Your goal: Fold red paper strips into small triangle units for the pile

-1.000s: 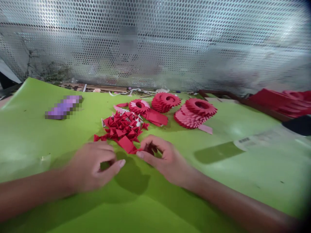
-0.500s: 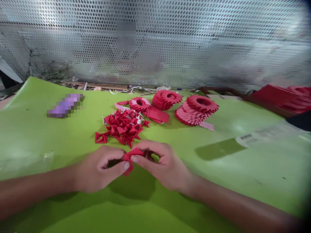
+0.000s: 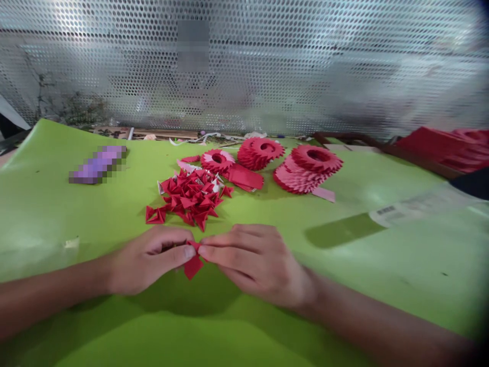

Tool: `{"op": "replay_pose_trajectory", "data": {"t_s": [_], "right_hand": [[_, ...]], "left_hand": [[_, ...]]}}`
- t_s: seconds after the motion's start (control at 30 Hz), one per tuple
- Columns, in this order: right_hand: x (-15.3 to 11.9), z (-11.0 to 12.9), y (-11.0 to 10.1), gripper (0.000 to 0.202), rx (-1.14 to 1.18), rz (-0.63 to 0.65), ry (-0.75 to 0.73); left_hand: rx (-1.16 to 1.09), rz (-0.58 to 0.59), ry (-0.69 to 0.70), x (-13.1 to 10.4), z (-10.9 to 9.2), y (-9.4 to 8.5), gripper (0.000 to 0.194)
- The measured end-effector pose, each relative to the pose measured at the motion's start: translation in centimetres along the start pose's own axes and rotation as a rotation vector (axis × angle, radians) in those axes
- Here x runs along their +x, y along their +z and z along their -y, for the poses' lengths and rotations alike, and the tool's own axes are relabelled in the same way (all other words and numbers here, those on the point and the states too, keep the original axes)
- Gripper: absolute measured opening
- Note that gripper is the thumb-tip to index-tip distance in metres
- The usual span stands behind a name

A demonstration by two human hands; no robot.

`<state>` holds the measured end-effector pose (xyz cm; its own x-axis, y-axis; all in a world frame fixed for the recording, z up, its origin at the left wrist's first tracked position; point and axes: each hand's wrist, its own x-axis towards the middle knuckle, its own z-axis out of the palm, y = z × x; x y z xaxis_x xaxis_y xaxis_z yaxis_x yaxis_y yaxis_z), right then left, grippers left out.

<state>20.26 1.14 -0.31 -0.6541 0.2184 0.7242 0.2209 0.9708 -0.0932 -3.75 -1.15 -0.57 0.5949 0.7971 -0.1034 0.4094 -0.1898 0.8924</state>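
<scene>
A small red paper piece is held between both hands near the middle of the view. My left hand pinches it from the left, thumb on top. From the right, the thumb and fingers of my right hand are pressed together on its edge. Just beyond the hands lies a pile of folded red paper triangles, some with white. Behind the pile are a small red and pink paper ring, a stack of red paper slips and a red ring stack.
A taller red and pink ring stack stands right of centre. A blurred purple object lies left on the green tabletop. At the right are a clear plastic sleeve and red paper. A perforated metal panel stands behind.
My right hand's fingers have closed together at the paper's right side. The red piece has been turned, its lower flap now pointing down. The whole view has shifted slightly.
</scene>
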Motion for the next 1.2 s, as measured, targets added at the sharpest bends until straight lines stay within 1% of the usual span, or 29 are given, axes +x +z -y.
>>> {"op": "replay_pose_trajectory", "data": {"t_s": [0.07,0.23,0.37,0.43,0.5,0.57,0.6,0.63,0.7,0.77,0.83,0.93,1.07,1.2], "right_hand": [[0.0,0.0,-0.1,0.015,-0.034,-0.004,-0.027],[0.2,0.1,-0.2,0.016,-0.075,-0.002,-0.045],[0.3,0.2,-0.2,0.015,-0.079,0.012,-0.058],[0.1,0.3,-0.1,0.012,-0.018,0.022,-0.046],[0.1,0.3,-0.1,0.016,0.163,0.027,0.051],[0.1,0.4,-0.2,0.025,0.383,0.047,0.237],[0.2,0.5,-0.3,0.025,0.465,0.082,0.348],[0.4,0.5,-0.4,0.024,0.515,0.136,0.453],[0.7,0.8,-0.4,0.026,0.535,0.269,0.637],[0.9,1.0,-0.3,0.028,0.525,0.368,0.744],[1.0,1.2,-0.1,0.024,0.536,0.404,0.788],[1.0,1.2,0.1,0.02,0.646,0.411,0.845],[0.9,0.9,0.2,0.023,0.797,0.37,0.903],[1.0,0.9,0.4,0.022,0.836,0.328,0.903]], "left_hand": [[0.005,-0.015,-0.005,-0.1,-0.1,0.0,0.043],[-0.006,0.012,0.005,-0.2,-0.6,-0.2,0.044],[0.074,-0.003,0.017,0.1,-0.9,0.0,0.046],[0.117,-0.022,0.029,0.3,-1.0,0.1,0.044],[0.138,-0.025,0.041,0.5,-1.1,0.2,0.042],[0.145,-0.018,0.053,0.5,-1.2,0.3,0.04],[0.152,-0.018,0.059,0.4,-1.3,0.3,0.04],[0.164,-0.023,0.066,0.4,-1.4,0.3,0.04],[0.2,-0.035,0.073,0.4,-1.5,0.4,0.041],[0.239,-0.038,0.067,0.4,-1.6,0.5,0.042],[0.262,-0.032,0.064,0.4,-1.5,0.6,0.043],[0.264,-0.033,0.081,0.4,-1.4,0.7,0.042],[0.268,-0.047,0.103,0.3,-1.3,0.6,0.041],[0.279,-0.052,0.114,0.3,-1.3,0.7,0.041]]}}
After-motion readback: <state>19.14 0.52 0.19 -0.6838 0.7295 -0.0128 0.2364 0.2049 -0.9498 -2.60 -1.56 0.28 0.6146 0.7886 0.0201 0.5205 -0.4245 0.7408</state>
